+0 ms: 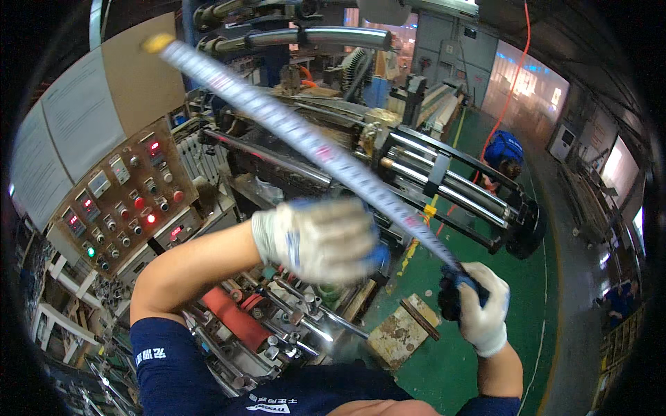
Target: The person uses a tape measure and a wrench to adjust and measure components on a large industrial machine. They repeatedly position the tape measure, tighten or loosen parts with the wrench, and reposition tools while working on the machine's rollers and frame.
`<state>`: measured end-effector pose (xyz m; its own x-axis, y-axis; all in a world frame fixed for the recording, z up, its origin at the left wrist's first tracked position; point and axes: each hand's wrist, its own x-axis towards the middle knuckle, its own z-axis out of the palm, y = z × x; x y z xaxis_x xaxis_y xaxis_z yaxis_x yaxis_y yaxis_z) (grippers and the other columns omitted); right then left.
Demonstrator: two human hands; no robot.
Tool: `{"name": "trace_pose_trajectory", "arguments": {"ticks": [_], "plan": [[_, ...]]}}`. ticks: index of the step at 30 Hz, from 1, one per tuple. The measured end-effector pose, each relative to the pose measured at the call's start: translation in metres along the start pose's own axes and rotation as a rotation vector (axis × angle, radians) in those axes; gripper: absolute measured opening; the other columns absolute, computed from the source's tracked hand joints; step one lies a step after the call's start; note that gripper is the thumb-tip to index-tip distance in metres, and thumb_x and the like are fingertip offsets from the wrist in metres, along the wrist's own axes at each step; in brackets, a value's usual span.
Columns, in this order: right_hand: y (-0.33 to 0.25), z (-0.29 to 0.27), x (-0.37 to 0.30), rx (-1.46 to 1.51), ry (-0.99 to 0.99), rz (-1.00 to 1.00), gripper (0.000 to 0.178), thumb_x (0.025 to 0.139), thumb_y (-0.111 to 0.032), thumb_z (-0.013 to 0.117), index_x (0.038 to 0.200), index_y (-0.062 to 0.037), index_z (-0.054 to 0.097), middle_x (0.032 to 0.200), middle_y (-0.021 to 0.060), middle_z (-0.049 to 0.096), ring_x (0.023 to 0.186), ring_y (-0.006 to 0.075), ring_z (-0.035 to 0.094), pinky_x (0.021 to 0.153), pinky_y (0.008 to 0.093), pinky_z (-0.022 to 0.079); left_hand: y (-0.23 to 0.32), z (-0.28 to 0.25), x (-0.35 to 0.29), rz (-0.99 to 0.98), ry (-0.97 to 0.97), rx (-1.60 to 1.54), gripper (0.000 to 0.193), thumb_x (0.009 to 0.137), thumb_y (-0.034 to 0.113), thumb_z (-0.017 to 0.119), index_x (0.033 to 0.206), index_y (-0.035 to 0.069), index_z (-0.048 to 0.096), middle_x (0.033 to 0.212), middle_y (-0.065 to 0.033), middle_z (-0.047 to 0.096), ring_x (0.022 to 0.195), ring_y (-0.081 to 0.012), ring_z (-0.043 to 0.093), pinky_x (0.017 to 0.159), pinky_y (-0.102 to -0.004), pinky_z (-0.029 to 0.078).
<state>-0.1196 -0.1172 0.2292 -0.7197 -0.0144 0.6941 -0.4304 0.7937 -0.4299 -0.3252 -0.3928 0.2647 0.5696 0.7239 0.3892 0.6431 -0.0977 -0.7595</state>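
Clearly, the right hand (pixel 483 305), in a white glove, grips the dark case (pixel 451 295) of a tape measure; the fingers are wrapped firmly around it. From the case the tape (pixel 305 139) runs out very long, up and to the left across the machine (pixel 416 173), and its yellow tip (pixel 156 43) hangs free near the cardboard sheet (pixel 142 76) above the control panel (pixel 128 197). The tip does not touch anything that I can see, and it is blurred.

The left hand (pixel 319 239), also gloved, is raised in front of the machine, just below the tape. It is blurred, so I cannot tell if the fingers are closed or spread; they look loosely curled, and something blue shows at their edge. I cannot say whether this hand touches the tape.

As a judgement, the measuring is at an early stage: the tape is pulled out, but it is in the air, not laid along any part, and the tip is not hooked on an edge. Placing it and reading it are left to do.

Behind the machine, another person with a blue cap (pixel 503 149) works low near the green floor (pixel 444 360).
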Motion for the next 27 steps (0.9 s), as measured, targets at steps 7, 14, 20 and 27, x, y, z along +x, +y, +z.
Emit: {"name": "trace_pose_trajectory", "arguments": {"ticks": [7, 14, 20, 27], "plan": [[-0.007, -0.009, -0.016, 0.176, 0.122, 0.363, 0.023, 0.088, -0.004, 0.055, 0.099, 0.0088, 0.070, 0.087, 0.0187, 0.073, 0.076, 0.0257, 0.072, 0.073, 0.0338, 0.056, -0.106, 0.027, -0.077, -1.227, -0.200, 0.390, 0.051, 0.090, 0.040, 0.069, 0.134, 0.013, 0.065, 0.140, -0.0206, 0.058, 0.138, -0.0412, 0.046, 0.117, -0.0529, 0.032], [0.007, -0.015, -0.032, 0.146, 0.108, 0.366, 0.032, 0.091, -0.011, 0.050, 0.107, 0.0100, 0.068, 0.089, 0.0145, 0.072, 0.077, 0.0191, 0.068, 0.075, 0.0295, 0.054, -0.109, 0.046, -0.092, -1.269, -0.180, 0.316, 0.046, 0.091, 0.037, 0.065, 0.126, 0.007, 0.069, 0.137, -0.0174, 0.061, 0.136, -0.0396, 0.049, 0.115, -0.0507, 0.035], [0.021, -0.016, -0.042, 0.056, 0.128, 0.356, 0.032, 0.091, -0.011, 0.050, 0.108, 0.0106, 0.068, 0.088, 0.0140, 0.072, 0.078, 0.0189, 0.067, 0.076, 0.0302, 0.054, -0.111, 0.050, -0.095, -1.228, -0.113, 0.281, 0.044, 0.088, 0.031, 0.064, 0.124, 0.006, 0.070, 0.133, -0.0179, 0.063, 0.132, -0.0406, 0.051, 0.114, -0.0509, 0.038], [0.035, -0.025, -0.055, -0.076, 0.192, 0.274, 0.028, 0.093, 0.001, 0.061, 0.121, 0.0037, 0.061, 0.122, 0.0226, 0.066, 0.111, 0.0344, 0.064, 0.103, 0.0441, 0.048, -0.122, 0.045, -0.121, -1.256, -0.006, 0.194, 0.053, 0.085, 0.033, 0.062, 0.132, 0.007, 0.065, 0.131, -0.0182, 0.065, 0.131, -0.0381, 0.053, 0.116, -0.0496, 0.036]]}}
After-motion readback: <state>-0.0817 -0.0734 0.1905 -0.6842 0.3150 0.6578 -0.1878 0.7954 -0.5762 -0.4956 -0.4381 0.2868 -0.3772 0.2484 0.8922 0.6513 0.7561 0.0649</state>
